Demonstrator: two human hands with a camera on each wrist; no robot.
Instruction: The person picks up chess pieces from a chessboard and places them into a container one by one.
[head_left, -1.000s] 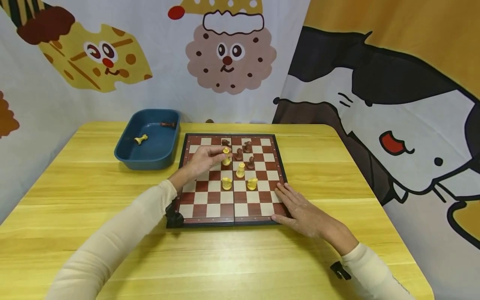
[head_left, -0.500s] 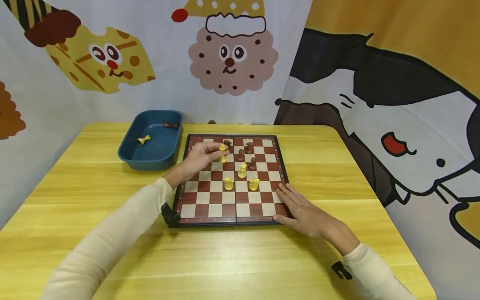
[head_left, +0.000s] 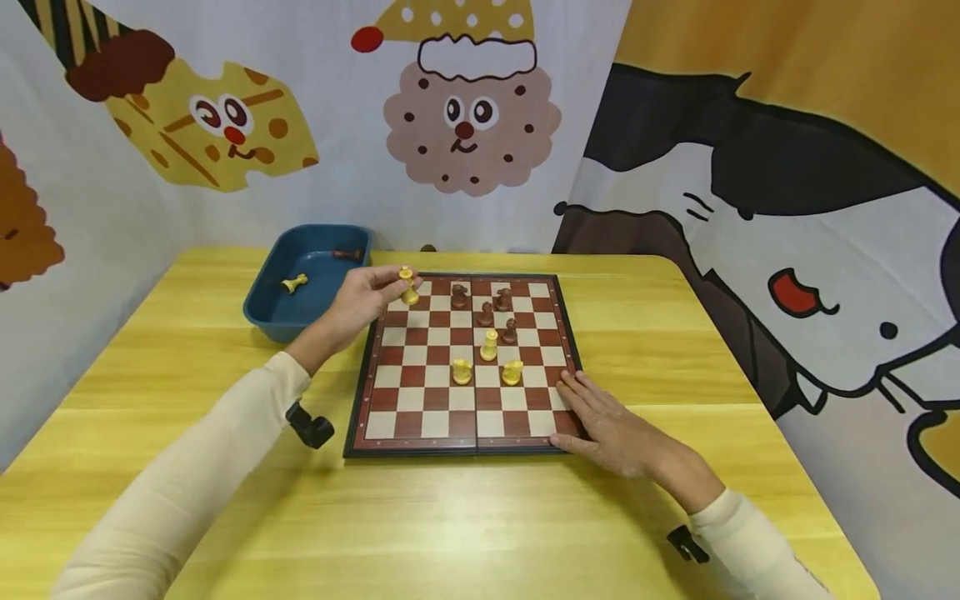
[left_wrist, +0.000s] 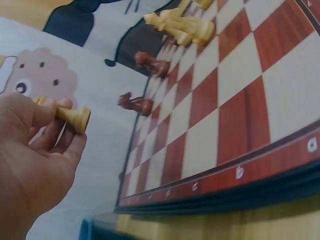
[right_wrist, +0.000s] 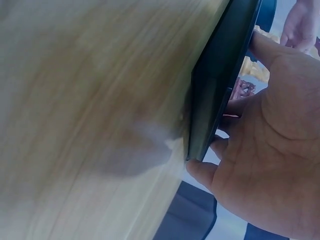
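My left hand [head_left: 352, 307] pinches a cream-coloured chess piece [head_left: 409, 287] between thumb and fingers, above the far left corner of the chessboard [head_left: 390, 400]. In the left wrist view this chess piece [left_wrist: 77, 119] lies tilted, its base pointing away from the palm. Whether it is a king or queen I cannot tell. My right hand [head_left: 618, 433] rests on the board's near right corner, fingers extended. Two cream knights [head_left: 462, 372] and a taller cream piece [head_left: 489, 345] stand mid-board. Several dark brown pieces [head_left: 486, 314] stand behind them.
A blue plastic bin [head_left: 264, 321] sits left of the board, with a cream chess piece [head_left: 295, 284] and a dark one [head_left: 347, 254] lying in it. The wooden table [head_left: 450, 525] ends at a cartoon-print cloth [head_left: 330, 204] behind.
My left hand has lifted the cream chess piece and carried it left, away from the middle of the board towards the bin. The right hand stays on the board's corner.
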